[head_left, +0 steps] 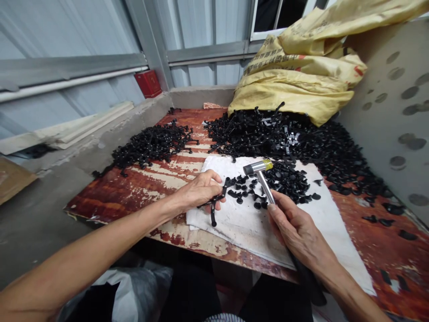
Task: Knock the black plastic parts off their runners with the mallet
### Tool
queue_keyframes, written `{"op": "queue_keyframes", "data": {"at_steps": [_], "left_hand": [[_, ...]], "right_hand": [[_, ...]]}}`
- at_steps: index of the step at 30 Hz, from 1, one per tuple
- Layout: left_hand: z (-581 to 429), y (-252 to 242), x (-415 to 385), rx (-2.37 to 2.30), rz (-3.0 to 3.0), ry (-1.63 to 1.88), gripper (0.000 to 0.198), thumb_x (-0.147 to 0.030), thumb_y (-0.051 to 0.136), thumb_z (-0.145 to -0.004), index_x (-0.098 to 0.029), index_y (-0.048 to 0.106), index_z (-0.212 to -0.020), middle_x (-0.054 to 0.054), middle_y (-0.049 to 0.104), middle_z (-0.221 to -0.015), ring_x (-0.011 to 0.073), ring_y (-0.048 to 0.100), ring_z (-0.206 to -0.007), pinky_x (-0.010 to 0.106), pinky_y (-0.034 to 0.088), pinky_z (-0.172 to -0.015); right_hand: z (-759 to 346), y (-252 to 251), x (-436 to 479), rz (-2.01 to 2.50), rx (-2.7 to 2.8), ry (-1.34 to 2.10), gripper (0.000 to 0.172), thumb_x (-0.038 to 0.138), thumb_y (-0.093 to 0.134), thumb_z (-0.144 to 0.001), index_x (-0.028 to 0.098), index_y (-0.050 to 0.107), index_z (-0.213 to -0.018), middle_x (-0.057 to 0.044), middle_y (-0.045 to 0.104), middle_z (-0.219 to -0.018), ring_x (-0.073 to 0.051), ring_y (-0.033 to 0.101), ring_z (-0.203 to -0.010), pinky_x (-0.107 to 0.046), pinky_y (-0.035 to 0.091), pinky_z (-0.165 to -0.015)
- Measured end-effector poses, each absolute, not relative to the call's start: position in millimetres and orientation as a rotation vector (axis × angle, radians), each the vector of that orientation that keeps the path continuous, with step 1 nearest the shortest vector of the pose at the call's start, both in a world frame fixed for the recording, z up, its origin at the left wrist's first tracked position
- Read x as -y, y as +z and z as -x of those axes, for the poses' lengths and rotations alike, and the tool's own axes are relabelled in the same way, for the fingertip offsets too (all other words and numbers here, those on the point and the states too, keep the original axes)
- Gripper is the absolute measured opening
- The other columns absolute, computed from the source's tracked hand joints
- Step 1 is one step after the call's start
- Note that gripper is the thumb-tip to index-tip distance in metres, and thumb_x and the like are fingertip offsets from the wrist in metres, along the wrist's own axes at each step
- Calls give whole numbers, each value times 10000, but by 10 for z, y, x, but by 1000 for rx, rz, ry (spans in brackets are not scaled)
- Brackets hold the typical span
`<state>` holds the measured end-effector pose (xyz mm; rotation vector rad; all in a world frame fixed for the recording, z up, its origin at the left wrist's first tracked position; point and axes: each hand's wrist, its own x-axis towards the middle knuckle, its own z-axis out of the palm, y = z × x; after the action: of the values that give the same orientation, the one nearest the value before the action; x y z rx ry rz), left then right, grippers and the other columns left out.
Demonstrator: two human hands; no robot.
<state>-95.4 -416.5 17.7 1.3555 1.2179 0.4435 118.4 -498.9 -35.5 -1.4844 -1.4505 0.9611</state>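
My left hand (200, 191) pinches a black plastic sprue piece (217, 200) against the white cloth (241, 221); its stem hangs down past my fingers. My right hand (295, 228) is closed round the handle of a small metal hammer (259, 172), whose head with a yellow band is raised just above a cluster of small black plastic caps (284, 179) on the cloth. The hammer head hangs a little right of the piece in my left hand.
A worn red board (134, 188) carries the cloth. One heap of black sprues (150, 143) lies at the left, a bigger pile (284, 134) spills from a yellow sack (301, 67) at the back right. Grey concrete ledge (40, 214) at the left, wall at the right.
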Motion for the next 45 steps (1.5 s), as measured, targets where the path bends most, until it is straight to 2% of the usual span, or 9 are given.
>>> {"op": "queue_keyframes", "data": {"at_steps": [3, 8, 15, 22, 26, 32, 37, 40, 45], "left_hand": [[995, 152, 4166, -1073, -1361, 470, 405, -157, 540, -808, -206, 405, -1187, -61, 602, -638, 111, 612, -494, 158, 404, -404], [960, 141, 4173, -1079, -1280, 454, 138, -155, 549, -813, -190, 500, -937, -85, 519, -600, 45, 491, -396, 123, 314, -359], [760, 84, 4175, -1197, -1441, 608, 110, -98, 503, -848, -197, 460, -826, -100, 414, -506, 37, 344, -372, 135, 288, -346], [694, 171, 4334, -1180, -1608, 541, 35, -181, 452, -883, -199, 455, -853, -70, 481, -570, 70, 434, -440, 174, 362, -430], [852, 148, 4353, -1040, -1693, 343, 181, -326, 472, -891, -180, 491, -786, -17, 553, -657, 94, 496, -548, 209, 386, -518], [933, 86, 4429, -1073, -1880, 317, 117, -270, 469, -870, -179, 534, -834, -53, 431, -591, 94, 372, -516, 226, 265, -497], [947, 51, 4439, -1124, -1950, 408, 196, -280, 428, -886, -184, 509, -736, -33, 470, -625, 103, 440, -573, 224, 309, -541], [987, 1, 4357, -1087, -1765, 456, 250, -330, 427, -892, -183, 467, -693, -37, 481, -599, 92, 485, -514, 210, 332, -505], [1013, 2, 4236, -1128, -1590, 474, 238, -265, 472, -878, -166, 480, -661, -58, 465, -493, 41, 370, -365, 180, 243, -417]], "right_hand": [[-1178, -346, 4993, 1465, 1458, 954, 509, 473, 499, -880, 145, 558, -1265, 53, 423, -578, -133, 401, -500, -249, 292, -420], [-1172, -332, 5005, 1438, 1484, 953, 459, 470, 521, -873, 171, 569, -1218, 72, 409, -567, -110, 345, -459, -244, 267, -407], [-977, -233, 4879, 1470, 1364, 1079, 365, 575, 562, -812, 219, 532, -739, 75, 420, -472, -89, 359, -375, -226, 263, -355], [-736, -232, 4660, 1290, 1108, 1275, 393, 578, 672, -708, 212, 529, -703, 88, 424, -361, -75, 326, -317, -206, 253, -346], [-696, -243, 4658, 1267, 1049, 1280, 359, 528, 684, -694, 211, 516, -709, 89, 444, -372, -73, 345, -332, -198, 272, -365], [-610, -171, 4662, 1196, 1043, 1301, 342, 490, 687, -677, 186, 581, -794, 77, 486, -413, -74, 386, -368, -191, 304, -379], [-641, -175, 4655, 1196, 1040, 1307, 316, 493, 644, -722, 201, 541, -783, 60, 537, -443, -75, 394, -344, -192, 321, -355], [-697, -207, 4672, 1214, 1095, 1330, 334, 505, 640, -733, 200, 541, -825, 17, 629, -544, -91, 461, -362, -194, 346, -337], [-754, -234, 4725, 1189, 1095, 1377, 343, 503, 628, -735, 219, 476, -852, -44, 706, -926, -86, 554, -419, -194, 376, -318]]}}
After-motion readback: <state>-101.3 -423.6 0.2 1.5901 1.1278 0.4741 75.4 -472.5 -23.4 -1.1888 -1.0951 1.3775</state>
